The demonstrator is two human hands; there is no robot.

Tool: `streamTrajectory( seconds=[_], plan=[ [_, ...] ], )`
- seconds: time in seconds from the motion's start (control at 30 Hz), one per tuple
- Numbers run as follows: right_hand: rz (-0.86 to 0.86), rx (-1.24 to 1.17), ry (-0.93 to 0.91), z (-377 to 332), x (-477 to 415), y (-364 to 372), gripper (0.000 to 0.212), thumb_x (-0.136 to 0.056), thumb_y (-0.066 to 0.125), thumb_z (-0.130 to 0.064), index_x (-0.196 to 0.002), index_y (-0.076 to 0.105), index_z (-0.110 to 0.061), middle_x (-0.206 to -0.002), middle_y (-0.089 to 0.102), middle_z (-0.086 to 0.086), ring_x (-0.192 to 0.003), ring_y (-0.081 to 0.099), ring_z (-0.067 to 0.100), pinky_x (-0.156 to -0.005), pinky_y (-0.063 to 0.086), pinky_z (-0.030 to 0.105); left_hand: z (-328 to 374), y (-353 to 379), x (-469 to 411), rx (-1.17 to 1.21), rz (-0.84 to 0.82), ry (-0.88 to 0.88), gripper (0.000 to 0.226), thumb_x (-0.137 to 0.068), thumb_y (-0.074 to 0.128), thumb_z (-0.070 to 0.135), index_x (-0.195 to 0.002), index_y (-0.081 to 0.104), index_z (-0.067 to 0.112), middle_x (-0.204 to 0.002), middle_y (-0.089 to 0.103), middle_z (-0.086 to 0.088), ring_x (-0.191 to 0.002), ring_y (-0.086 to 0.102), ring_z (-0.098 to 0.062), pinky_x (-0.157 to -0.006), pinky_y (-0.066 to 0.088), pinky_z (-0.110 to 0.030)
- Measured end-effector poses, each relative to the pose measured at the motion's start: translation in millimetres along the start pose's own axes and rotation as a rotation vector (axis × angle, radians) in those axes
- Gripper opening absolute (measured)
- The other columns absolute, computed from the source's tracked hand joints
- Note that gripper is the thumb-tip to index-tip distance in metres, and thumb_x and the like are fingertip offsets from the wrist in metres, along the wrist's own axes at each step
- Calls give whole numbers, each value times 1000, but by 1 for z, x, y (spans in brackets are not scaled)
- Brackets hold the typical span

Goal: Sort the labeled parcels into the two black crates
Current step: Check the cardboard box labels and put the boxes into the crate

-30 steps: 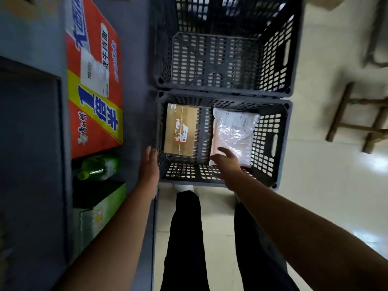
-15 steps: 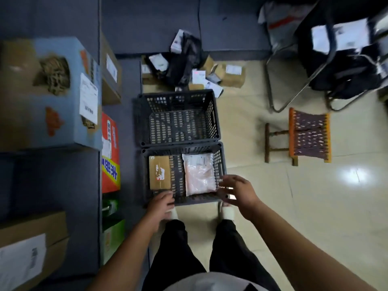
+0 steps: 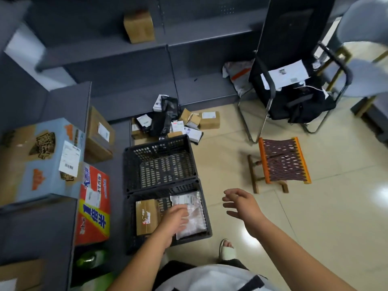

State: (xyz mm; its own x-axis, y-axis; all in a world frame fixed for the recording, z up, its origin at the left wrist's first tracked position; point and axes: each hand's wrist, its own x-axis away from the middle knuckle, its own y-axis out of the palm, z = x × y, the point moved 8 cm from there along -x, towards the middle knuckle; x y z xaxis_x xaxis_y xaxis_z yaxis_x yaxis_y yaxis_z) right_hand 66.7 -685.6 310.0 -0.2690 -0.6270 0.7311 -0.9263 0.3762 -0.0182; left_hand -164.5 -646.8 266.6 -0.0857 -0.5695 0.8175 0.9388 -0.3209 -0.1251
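At 6 o'clock on the tiled floor (image 3: 315, 217), close to the person's feet, sits the near crate (image 3: 130, 219), black and slotted, with the far crate (image 3: 165, 166) butted against its 12 o'clock edge. Two parcels lie flat inside the near crate: a brown cardboard parcel (image 3: 146, 215) on the 9 o'clock side and a white plastic-wrapped parcel (image 3: 194, 219) with a label at its top on the 3 o'clock side. Only the far crate's slotted bottom shows inside it. The left hand (image 3: 177, 217) hangs over the white parcel's 9 o'clock edge, motion-blurred, its grip released with the fingers loosely extended; whether it touches the wrap I cannot tell. The right hand (image 3: 241, 204) is in the air at 3 o'clock of the near crate, clear of it, grip released, fingers spread and holding nothing. More labeled parcels lie in a loose pile (image 3: 174, 120) at 12 o'clock, just past the far crate. A red-and-yellow carton (image 3: 94, 204) stands at 9 o'clock of the near crate, and a small woven stool (image 3: 283, 160) stands at 2 o'clock
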Motion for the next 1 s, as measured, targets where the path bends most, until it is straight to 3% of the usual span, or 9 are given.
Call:
streamTrajectory(
  seconds=[0.2,0.33,0.47,0.63,0.87,1.0],
  plan=[
    [73,-81,-3,3,4,-72,12,-98,57,-16,-100,67,-9,-98,69,11,-87,64,25,-80,50,37,24,82,6,-14,-56,44,20,-102,52,21,-117,65,17,-109,71,-6,-98,67,-22,-93,51,-37],
    [107,-141,-25,-7,1,-96,13,-98,56,-13,-102,67,-8,-97,69,11,-87,64,25,-84,51,39,41,99,7,-35,-65,61,21,-101,53,21,-118,65,18,-114,70,-8,-108,68,-28,-100,51,-44],
    [123,-172,-52,-21,-10,-105,14,-98,56,-13,-102,68,-9,-99,69,12,-88,66,25,-89,53,43,65,102,-5,-51,-42,94,20,-101,51,21,-117,64,22,-113,69,-5,-102,68,-20,-101,52,-44],
    [155,-201,-68,-46,-28,-129,12,-98,59,-15,-101,68,-9,-99,71,12,-90,67,25,-89,54,45,94,113,-32,6,-29,78,21,-103,49,18,-119,63,17,-115,68,-9,-100,66,-21,-86,53,-35],
    [235,-269,-67,-103,-108,-161,14,-97,60,-15,-104,69,-7,-90,70,11,-81,66,24,-87,55,47,178,138,-113,56,-45,53,16,-103,50,15,-111,64,17,-111,69,-9,-101,68,-24,-95,53,-41],
    [232,-219,7,-153,-174,-144,13,-98,56,-10,-100,68,-6,-91,68,14,-83,65,27,-75,52,39,242,139,-174,104,-38,20,20,-103,48,13,-117,62,13,-112,67,-9,-96,64,-23,-91,51,-39]
  ],
)
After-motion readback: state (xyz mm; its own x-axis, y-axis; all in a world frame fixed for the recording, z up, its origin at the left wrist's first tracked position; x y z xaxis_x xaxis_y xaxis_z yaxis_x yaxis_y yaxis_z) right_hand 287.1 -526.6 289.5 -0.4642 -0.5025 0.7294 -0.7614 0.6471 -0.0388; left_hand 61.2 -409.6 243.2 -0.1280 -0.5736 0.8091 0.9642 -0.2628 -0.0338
